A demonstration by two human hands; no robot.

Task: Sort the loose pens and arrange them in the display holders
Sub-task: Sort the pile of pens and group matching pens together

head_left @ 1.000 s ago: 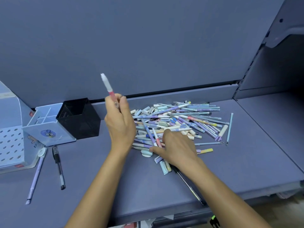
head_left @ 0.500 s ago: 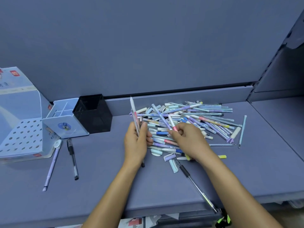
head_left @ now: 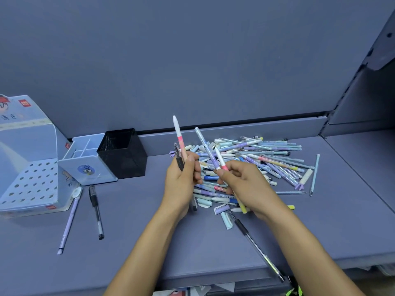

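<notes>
The left hand (head_left: pixel 181 180) is gripping a pink-and-white pen (head_left: pixel 179 137) and a dark pen (head_left: pixel 179 157) upright, while the right hand (head_left: pixel 245 184) is pinching two more pens (head_left: pixel 210 155) over the loose pile (head_left: pixel 263 159). A black mesh holder (head_left: pixel 123 152) and a blue plastic holder (head_left: pixel 87 163) are standing well left on the shelf (head_left: pixel 139 221).

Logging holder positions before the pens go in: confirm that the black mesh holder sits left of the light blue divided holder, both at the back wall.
Not quite. In the head view the black mesh holder sits right of the light blue divided holder, not left of it. Both do stand at the back wall, touching side by side.
</notes>
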